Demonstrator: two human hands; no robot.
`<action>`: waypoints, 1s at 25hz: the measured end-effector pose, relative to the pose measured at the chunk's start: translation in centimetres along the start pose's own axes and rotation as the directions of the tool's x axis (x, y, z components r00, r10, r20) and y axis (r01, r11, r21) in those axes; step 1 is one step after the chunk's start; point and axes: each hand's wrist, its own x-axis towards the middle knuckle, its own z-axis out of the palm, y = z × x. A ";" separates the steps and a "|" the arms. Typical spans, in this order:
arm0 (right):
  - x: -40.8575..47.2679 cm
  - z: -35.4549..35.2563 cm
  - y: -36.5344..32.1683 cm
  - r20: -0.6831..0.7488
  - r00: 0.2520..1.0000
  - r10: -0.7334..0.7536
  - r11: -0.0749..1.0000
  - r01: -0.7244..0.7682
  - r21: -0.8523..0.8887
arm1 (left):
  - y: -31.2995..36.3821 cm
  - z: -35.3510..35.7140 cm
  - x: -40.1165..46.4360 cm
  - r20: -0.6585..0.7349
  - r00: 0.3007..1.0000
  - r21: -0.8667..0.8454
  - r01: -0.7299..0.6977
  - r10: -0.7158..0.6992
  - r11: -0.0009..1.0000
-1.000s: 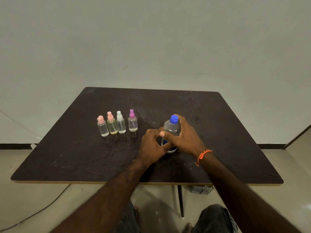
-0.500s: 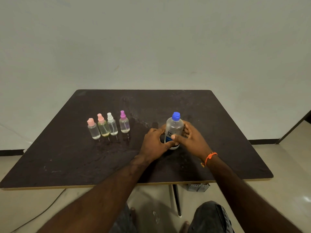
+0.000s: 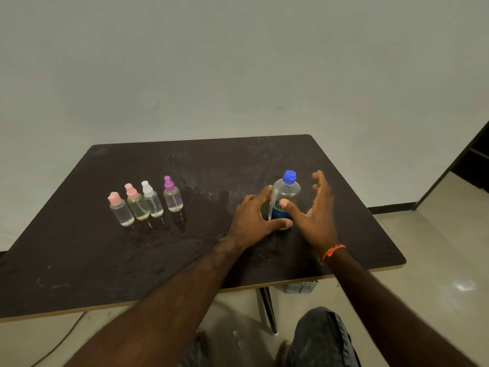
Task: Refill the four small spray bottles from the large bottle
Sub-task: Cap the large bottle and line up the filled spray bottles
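The large clear bottle, with a blue cap and blue label, stands upright right of the middle of the dark table. My left hand wraps its lower part, thumb across the base. My right hand is just right of it with fingers spread and off the bottle; only the thumb lies against the label. To the left, four small spray bottles stand in a row: a pink-capped one, a pink-capped yellowish one, a white-capped one and a purple-capped one.
Wet smears mark the tabletop between the row and the large bottle. Bare wall rises behind the table. A table leg, a cable on the floor and my knee lie below the near edge. A dark doorway is at the far right.
My right hand has come off the large bottle and its fingers have spread. My left hand stays around the bottle's base. The view has shifted, so the table sits further left.
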 end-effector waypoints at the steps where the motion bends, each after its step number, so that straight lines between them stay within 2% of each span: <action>1: -0.6 0.3 -0.8 -0.129 0.982 -0.141 0.989 0.135 -0.052 | 0.0 -0.9 -0.2 -0.012 1.000 -0.001 0.004 -0.004 1.000; 2: -1.2 0.9 -2.0 -0.200 0.932 -0.303 0.952 0.286 -0.108 | -0.2 -2.0 -0.5 -0.038 0.999 0.007 0.000 0.000 1.000; 4: -2.2 2.7 -4.8 -0.186 0.822 -0.538 0.843 0.522 -0.130 | -1.0 -4.7 -1.2 -0.098 0.995 0.047 -0.029 0.033 0.998; 6: -2.9 5.4 -7.2 -0.080 0.790 -0.608 0.794 0.607 -0.033 | -2.3 -7.8 -2.3 -0.181 0.983 0.081 -0.024 0.038 0.996; 9: -2.9 10.7 -8.1 0.128 0.852 -0.508 0.861 0.504 0.063 | -4.9 -12.4 -5.7 -0.281 0.958 0.057 0.083 -0.064 0.995; 11: -2.1 14.3 -7.4 0.264 0.875 -0.407 0.909 0.416 0.022 | -6.8 -14.8 -8.6 -0.328 0.940 0.090 0.126 -0.090 0.988; 14: -1.0 18.8 -6.7 0.436 0.863 -0.255 0.953 0.301 -0.038 | -9.6 -17.7 -12.8 -0.427 0.893 0.122 0.211 -0.140 0.970; 18: 0.0 21.8 -6.1 0.487 0.862 -0.141 0.973 0.211 -0.092 | -11.9 -20.6 -15.0 -0.508 0.827 0.140 0.357 -0.242 0.924; 22: 1.4 23.1 -6.0 0.475 0.874 -0.105 0.969 0.196 -0.147 | -13.8 -22.4 -14.1 -0.636 0.714 0.139 0.478 -0.292 0.867; 24: 2.2 23.7 -6.5 0.501 0.863 -0.072 0.976 0.164 -0.141 | -14.6 -22.9 -13.3 -0.626 0.683 0.087 0.540 -0.376 0.837; 25: 2.4 24.0 -6.7 0.518 0.853 -0.067 0.979 0.155 -0.129 | -15.0 -23.1 -12.7 -0.579 0.687 0.037 0.560 -0.438 0.828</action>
